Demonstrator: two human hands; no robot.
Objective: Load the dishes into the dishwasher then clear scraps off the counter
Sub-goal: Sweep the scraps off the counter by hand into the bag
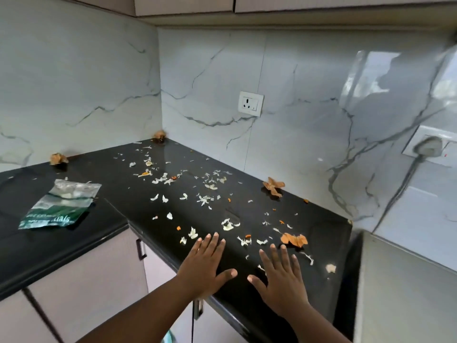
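White and orange vegetable scraps [205, 199] lie scattered over the black counter [247, 169]. Brown onion skins sit by my right hand [294, 240], at the back wall [273, 185], in the corner [159, 135] and at the left wall [58, 158]. My left hand [206, 264] lies flat with straight fingers on the counter's front edge. My right hand [282, 280] lies flat beside it, fingers spread. Neither hand holds anything. No dishes or dishwasher are in view.
A torn green and silver wrapper [59, 206] lies on the left counter section. A wall socket [250, 103] sits above the counter, and a plugged socket with cord [429, 147] at the right. A grey appliance [405, 293] stands right of the counter. Cabinet doors with handles [141, 248] are below.
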